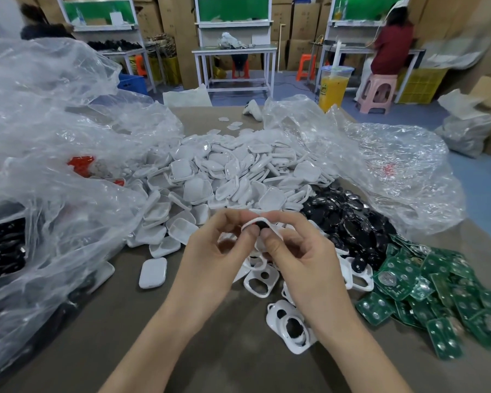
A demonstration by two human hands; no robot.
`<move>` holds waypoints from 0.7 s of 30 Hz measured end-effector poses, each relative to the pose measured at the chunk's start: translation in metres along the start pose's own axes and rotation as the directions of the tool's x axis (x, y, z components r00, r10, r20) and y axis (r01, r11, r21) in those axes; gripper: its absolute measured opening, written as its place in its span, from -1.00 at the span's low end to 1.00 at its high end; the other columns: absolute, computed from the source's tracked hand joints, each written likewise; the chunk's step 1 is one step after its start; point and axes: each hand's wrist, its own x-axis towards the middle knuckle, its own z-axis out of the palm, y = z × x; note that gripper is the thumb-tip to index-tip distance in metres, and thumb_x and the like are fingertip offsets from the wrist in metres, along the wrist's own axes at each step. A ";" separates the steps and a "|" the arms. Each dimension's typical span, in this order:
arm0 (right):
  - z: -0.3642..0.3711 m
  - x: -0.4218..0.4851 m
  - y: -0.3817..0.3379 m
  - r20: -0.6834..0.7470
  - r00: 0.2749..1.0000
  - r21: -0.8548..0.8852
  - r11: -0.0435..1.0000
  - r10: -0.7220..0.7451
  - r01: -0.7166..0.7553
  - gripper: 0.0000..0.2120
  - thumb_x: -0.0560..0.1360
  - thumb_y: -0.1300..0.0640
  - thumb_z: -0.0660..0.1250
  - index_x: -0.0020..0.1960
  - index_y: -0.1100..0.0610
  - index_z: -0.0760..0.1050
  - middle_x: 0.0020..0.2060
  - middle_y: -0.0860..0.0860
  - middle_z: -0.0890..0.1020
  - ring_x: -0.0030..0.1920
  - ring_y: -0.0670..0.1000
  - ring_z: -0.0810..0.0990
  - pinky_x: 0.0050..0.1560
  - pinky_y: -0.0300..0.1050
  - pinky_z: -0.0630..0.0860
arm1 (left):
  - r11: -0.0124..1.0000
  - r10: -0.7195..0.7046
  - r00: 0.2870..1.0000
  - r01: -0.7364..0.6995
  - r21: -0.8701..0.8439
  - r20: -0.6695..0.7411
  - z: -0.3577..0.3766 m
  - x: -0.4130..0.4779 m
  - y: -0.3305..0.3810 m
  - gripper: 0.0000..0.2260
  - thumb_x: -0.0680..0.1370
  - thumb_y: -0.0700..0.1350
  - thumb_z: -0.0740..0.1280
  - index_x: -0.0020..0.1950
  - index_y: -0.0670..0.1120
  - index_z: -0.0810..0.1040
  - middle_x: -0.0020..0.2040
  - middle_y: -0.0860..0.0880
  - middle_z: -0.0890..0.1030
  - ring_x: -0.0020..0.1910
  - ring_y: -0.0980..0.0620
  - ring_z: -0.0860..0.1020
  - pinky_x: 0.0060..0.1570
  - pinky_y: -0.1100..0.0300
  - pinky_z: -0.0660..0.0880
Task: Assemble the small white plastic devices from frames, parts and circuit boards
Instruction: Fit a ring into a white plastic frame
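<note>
Pinching one white frame between them, the left hand and right hand seem to be pressing a black part in; next likely needs a circuit board from the green pile at right.

a white frame with a black part inside it is held up. behind it a heap of white shells is seen, glossy black parts beside it, and green circuit boards dotted with silver discs. the table is covered in grey-brown. clear plastic bags are tinted by something red.
</note>
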 end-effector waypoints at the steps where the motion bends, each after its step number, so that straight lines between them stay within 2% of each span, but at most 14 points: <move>1: -0.001 -0.002 0.000 -0.019 0.999 -0.071 0.997 -0.043 0.042 -0.82 0.58 0.08 0.37 0.08 -0.20 0.58 -0.14 -0.09 0.72 -0.13 -0.01 0.71 -0.11 -0.05 0.64 | 0.997 0.062 0.998 -0.060 0.050 -0.029 0.002 -0.002 -0.003 -0.84 0.61 -0.13 0.41 -0.02 0.16 0.61 -0.05 0.13 0.68 -0.14 0.20 0.64 -0.23 0.37 0.50; 3: -0.001 -0.006 -0.001 -0.061 0.979 -0.253 0.952 -0.193 0.172 -0.82 0.54 0.11 0.38 0.04 -0.17 0.55 -0.06 -0.28 0.69 -0.05 -0.22 0.68 -0.13 -0.35 0.57 | 0.948 0.275 0.960 -0.262 0.180 -0.052 0.004 -0.004 -0.008 -0.82 0.60 -0.18 0.39 0.00 0.12 0.55 0.05 0.14 0.63 0.03 0.12 0.65 -0.11 0.34 0.55; 4: -0.002 -0.007 -0.003 -0.061 0.951 -0.353 0.898 -0.304 0.264 -0.83 0.54 0.11 0.37 0.04 -0.15 0.51 -0.02 -0.33 0.67 0.00 -0.28 0.65 -0.11 -0.42 0.54 | 0.894 0.399 0.915 -0.377 0.242 -0.051 0.005 -0.004 -0.010 -0.83 0.60 -0.21 0.38 0.02 0.07 0.53 0.09 0.14 0.60 0.08 0.11 0.64 -0.06 0.35 0.55; 6: -0.003 -0.007 -0.005 0.011 0.849 -0.495 0.735 -0.528 0.463 -0.85 0.55 0.14 0.35 0.07 -0.06 0.47 0.13 -0.25 0.63 0.05 -0.24 0.64 -0.11 -0.38 0.57 | 0.789 0.565 0.823 -0.520 0.328 -0.055 0.004 -0.005 -0.013 -0.88 0.60 -0.23 0.35 0.04 -0.03 0.50 0.11 0.11 0.55 0.12 0.22 0.60 -0.06 0.45 0.51; 9: -0.003 -0.006 -0.007 0.070 0.715 -0.567 0.562 -0.696 0.603 -0.86 0.58 0.21 0.34 0.05 0.04 0.42 0.21 -0.03 0.55 0.04 -0.06 0.66 -0.22 -0.22 0.59 | 0.729 0.647 0.757 -0.577 0.369 -0.095 0.003 -0.006 -0.011 -0.93 0.63 -0.16 0.32 -0.01 -0.06 0.45 0.11 0.12 0.53 0.12 0.35 0.55 -0.16 0.53 0.47; 12: -0.001 -0.010 -0.007 0.035 0.666 -0.544 0.545 -0.745 0.638 -0.85 0.57 0.27 0.33 0.03 0.09 0.40 0.13 0.02 0.48 0.26 0.05 0.60 -0.08 -0.11 0.65 | 0.647 0.725 0.682 -0.626 0.435 -0.097 0.002 -0.008 -0.010 -0.87 0.69 -0.09 0.26 -0.05 -0.06 0.42 0.11 0.04 0.55 0.13 0.34 0.53 -0.10 0.52 0.45; 17: 0.000 -0.013 -0.006 0.027 0.639 -0.493 0.546 -0.769 0.677 -0.82 0.50 0.35 0.37 -0.02 0.15 0.43 0.08 0.06 0.49 0.28 0.17 0.59 0.24 -0.04 0.57 | 0.602 0.765 0.633 -0.637 0.481 -0.118 0.002 -0.008 -0.011 -0.82 0.60 -0.20 0.37 -0.09 -0.06 0.38 0.11 0.03 0.56 0.10 0.21 0.58 0.01 0.41 0.46; 21: 0.003 -0.015 -0.008 -0.008 0.662 -0.447 0.595 -0.749 0.668 -0.90 0.59 0.25 0.32 -0.07 0.11 0.56 0.13 0.00 0.47 0.35 0.04 0.53 0.28 0.05 0.54 | 0.585 0.782 0.611 -0.651 0.484 -0.124 0.001 -0.007 -0.014 -0.78 0.55 -0.24 0.41 -0.08 -0.04 0.38 0.15 0.10 0.56 0.04 0.05 0.61 0.00 0.26 0.51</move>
